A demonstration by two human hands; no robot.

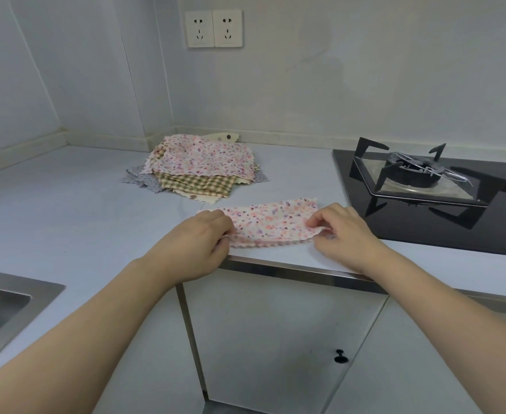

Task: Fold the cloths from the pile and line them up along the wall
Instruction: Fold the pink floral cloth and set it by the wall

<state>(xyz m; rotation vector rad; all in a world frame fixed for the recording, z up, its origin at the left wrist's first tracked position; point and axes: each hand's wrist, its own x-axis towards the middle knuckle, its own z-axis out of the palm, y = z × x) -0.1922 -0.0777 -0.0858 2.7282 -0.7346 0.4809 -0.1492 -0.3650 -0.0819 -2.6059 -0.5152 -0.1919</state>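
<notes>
Counter runs from sink on the left to gas hob on the right, w/ the wall behind; no folded cloths lined up along it yet, so task looks early. Pile sits near the back corner, loose & uneven, several cloths overlapping. Floral cloth lies at the counter's front edge, already doubled into a long strip, btwn pile and hob. Left hand pinches its left end, fingers curled on the fabric; right hand pinches the right end, lifting a corner a bit. Risks, as I judge: strip is v. close to the front lip, so a careless next fold could drag it off the edge; its right end is near the hob, could brush the burner area; soft fabric w/ wavy hems prob. slips out of alignment if the ends aren't matched, giving a crooked fold.
</notes>
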